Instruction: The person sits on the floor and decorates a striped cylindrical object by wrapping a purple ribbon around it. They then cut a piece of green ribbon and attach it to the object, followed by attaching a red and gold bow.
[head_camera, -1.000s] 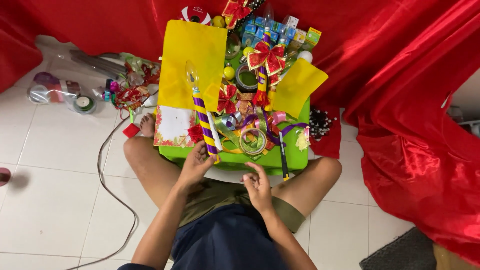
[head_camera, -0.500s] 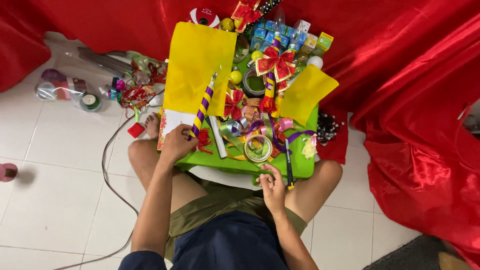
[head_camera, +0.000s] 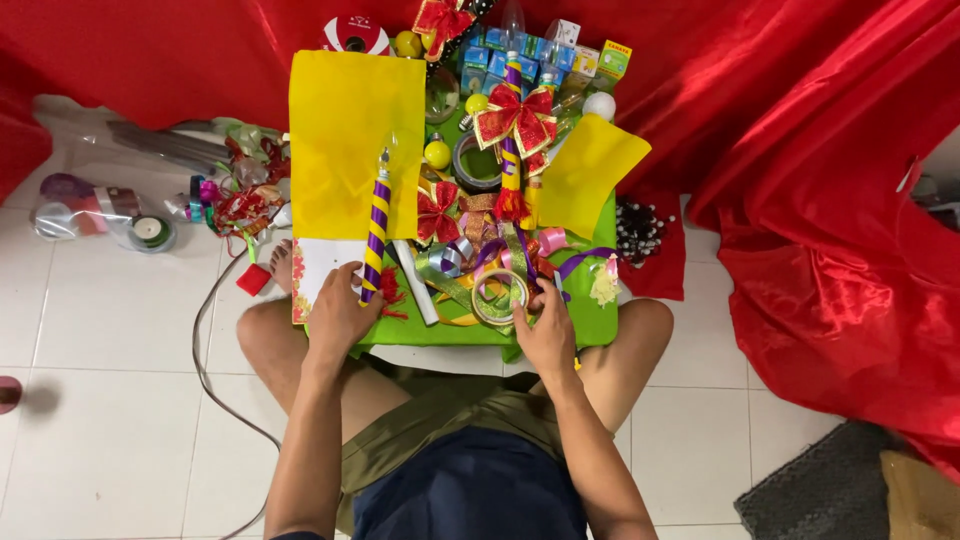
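Left hand (head_camera: 340, 312) grasps the purple-and-yellow striped stick (head_camera: 375, 240), already ribbon-wrapped, over the green counter (head_camera: 590, 322). Right hand (head_camera: 548, 335) rests released beside the ribbon roll (head_camera: 499, 297). Bows and ribbons lie loose, unused.

red cloth (head_camera: 800, 200) bg | tape rolls (head_camera: 150, 232) on floor L | grey mat (head_camera: 820, 495) btm R
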